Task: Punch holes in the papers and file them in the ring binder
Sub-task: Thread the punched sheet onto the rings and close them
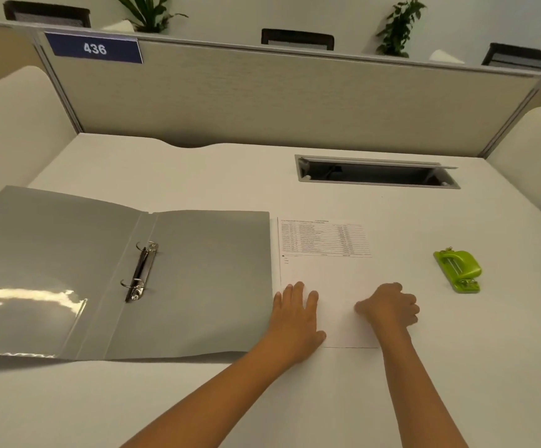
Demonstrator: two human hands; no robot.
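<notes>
The papers (327,286) lie flat on the white desk (198,176), just beside the right edge of the open grey ring binder (198,279), with their long axis running away from the person and the printed table at the far end. Whether this is one sheet or a stack cannot be told. The left hand (295,315) rests palm down with fingers spread on the near left corner of the papers, close to the binder's edge; it presses rather than grips and holds nothing. The right hand (390,307) sits on the near right edge of the papers with fingers curled loosely inward; whether it pinches the paper edge cannot be told. The green hole punch (458,270) stands on the desk to the right of the papers, well apart from them and clear of both hands. The right hand is the nearer hand to the punch, while the left hand is the nearer to the binder rings (141,270), which appear to stand parted at the spine. No punched holes are visible along the left long edge, so punching is judged to be the step ahead. That edge faces the binder, away from the punch, so either the punch or the papers must cross over.
</notes>
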